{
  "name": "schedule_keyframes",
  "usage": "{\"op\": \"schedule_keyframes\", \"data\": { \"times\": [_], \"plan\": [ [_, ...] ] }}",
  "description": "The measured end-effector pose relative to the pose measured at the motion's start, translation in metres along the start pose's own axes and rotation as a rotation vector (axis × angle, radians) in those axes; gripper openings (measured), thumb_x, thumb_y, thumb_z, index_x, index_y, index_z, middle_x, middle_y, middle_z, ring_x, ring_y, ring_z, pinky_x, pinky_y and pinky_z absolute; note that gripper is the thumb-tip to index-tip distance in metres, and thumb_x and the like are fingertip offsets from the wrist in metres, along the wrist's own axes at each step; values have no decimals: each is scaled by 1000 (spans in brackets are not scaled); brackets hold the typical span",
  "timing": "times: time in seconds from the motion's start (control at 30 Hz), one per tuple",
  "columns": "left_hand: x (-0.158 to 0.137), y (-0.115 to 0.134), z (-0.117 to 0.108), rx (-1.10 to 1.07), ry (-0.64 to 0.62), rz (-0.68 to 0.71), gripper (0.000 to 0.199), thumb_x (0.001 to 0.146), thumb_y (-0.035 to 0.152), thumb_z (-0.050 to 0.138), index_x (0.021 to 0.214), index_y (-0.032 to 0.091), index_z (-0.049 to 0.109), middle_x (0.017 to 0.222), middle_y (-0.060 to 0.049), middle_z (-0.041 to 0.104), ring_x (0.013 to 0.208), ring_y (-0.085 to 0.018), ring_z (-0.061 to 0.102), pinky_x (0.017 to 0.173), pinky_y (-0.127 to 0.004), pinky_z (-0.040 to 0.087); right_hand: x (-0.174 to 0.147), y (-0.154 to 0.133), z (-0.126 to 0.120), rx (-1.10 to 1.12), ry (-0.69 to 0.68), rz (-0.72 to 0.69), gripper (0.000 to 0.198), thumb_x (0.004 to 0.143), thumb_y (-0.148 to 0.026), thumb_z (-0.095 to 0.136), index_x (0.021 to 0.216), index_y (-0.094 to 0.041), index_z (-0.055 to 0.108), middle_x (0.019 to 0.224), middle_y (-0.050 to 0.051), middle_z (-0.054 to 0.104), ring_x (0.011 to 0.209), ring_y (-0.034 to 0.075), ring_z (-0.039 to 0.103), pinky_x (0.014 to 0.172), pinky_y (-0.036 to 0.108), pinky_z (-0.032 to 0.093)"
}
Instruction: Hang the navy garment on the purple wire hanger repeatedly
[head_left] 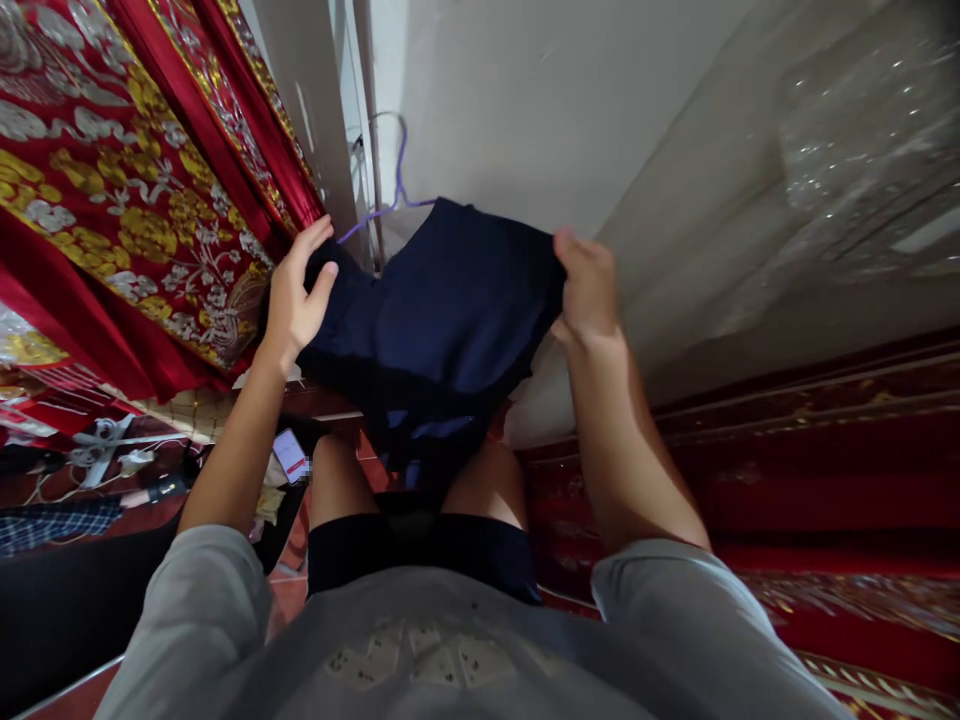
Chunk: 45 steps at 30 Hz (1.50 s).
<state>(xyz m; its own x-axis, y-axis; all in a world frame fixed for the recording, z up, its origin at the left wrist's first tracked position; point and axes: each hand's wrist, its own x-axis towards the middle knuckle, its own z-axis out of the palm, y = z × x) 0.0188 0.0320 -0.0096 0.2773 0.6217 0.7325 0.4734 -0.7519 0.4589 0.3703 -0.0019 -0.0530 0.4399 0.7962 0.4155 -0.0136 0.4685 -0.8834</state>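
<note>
A dark navy garment [457, 300], likely a shirt, hangs on a thin purple hanger [401, 165] in front of me. The hanger's hook is up by a narrow upright at the wall. My left hand [298, 290] rests against the garment's left shoulder, thumb and fingers spread apart. At the opposite side, my right hand [589, 285] pinches the garment's edge and holds it out to the right. The lower part of the cloth droops in dark folds above my knees.
On the left hangs a red curtain [161, 215] with gold and silver embroidery. A lit phone [290, 455] lies beside my left knee. Cables and a white stand base [101, 445] are on the floor. Clear plastic wrap [862, 150] covers the right side, above red fabric [825, 500].
</note>
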Motion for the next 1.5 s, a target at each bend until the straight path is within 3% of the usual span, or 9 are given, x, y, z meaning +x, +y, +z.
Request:
{"op": "schedule_keyframes", "data": {
  "times": [0.23, 0.4, 0.47, 0.63, 0.77, 0.93, 1.17, 1.3, 1.5],
  "plan": [
    [-4, 50, 7, -379, -72, -170, 50, 99, 59, 54, 135, 25, 57, 130, -10, 68, 131, -30, 62, 116, -54, 44, -87, -24, 24, -69, 253, -213, 41, 101, -56, 47, 84, -22, 61, 80, 3, 57, 87, 20, 64, 75, 34, 52],
    [-24, 56, 6, -729, -246, -613, 37, 99, 47, 58, 120, 17, 59, 92, -7, 67, 95, -25, 73, 99, -54, 55, -147, -42, 49, -253, -865, -385, 41, 103, -57, 45, 101, -22, 66, 81, 3, 63, 69, 16, 59, 63, 30, 48],
    [-39, 61, -4, -776, -366, -776, 28, 98, 42, 58, 112, 17, 60, 71, 1, 54, 60, -15, 61, 77, -43, 60, -142, -41, 51, -261, -1060, -382, 39, 105, -53, 44, 109, -21, 66, 92, 6, 68, 81, 18, 65, 75, 32, 53],
    [-66, 79, -39, -707, -722, -951, 26, 98, 43, 60, 101, 17, 60, 58, 9, 29, 45, -5, 22, 43, -19, 32, -97, 11, 43, -534, -591, -329, 45, 102, -52, 49, 136, -24, 58, 140, 14, 58, 134, 29, 52, 115, 50, 39],
    [-58, 72, -57, -529, -790, -805, 23, 97, 40, 61, 95, 18, 66, 54, 8, 31, 45, -5, 25, 42, -18, 24, -83, 61, 36, -439, -679, -179, 46, 97, -62, 51, 111, -20, 68, 116, 11, 67, 118, 27, 60, 109, 47, 44],
    [-40, 33, -58, -171, -338, -403, 26, 88, 46, 70, 90, 19, 73, 64, 0, 61, 56, -12, 55, 53, -25, 45, -78, 51, 31, -124, -581, 151, 51, 85, -67, 66, 70, -19, 59, 67, -1, 55, 64, 13, 53, 63, 26, 45],
    [-46, 32, -38, 139, 350, -28, 34, 100, 49, 54, 123, 27, 65, 124, -8, 64, 127, -28, 57, 113, -46, 45, 22, 7, 56, 74, -113, 20, 51, 76, -70, 73, 82, -20, 64, 79, 2, 66, 93, 19, 68, 83, 34, 54],
    [-61, 37, -15, 155, -4, -9, 43, 102, 42, 50, 141, 26, 57, 111, -8, 71, 110, -25, 65, 107, -43, 48, 45, 6, 59, 111, -75, 18, 45, 85, -68, 67, 96, -24, 64, 94, 3, 72, 106, 18, 62, 97, 37, 51],
    [-93, 22, 30, 379, -553, -150, 32, 100, 33, 52, 122, 21, 73, 89, -10, 75, 79, -24, 71, 80, -36, 54, -22, 23, 33, 132, 59, 79, 45, 83, -66, 70, 90, -22, 64, 92, 3, 69, 101, 20, 66, 91, 38, 54]
  ]
}}
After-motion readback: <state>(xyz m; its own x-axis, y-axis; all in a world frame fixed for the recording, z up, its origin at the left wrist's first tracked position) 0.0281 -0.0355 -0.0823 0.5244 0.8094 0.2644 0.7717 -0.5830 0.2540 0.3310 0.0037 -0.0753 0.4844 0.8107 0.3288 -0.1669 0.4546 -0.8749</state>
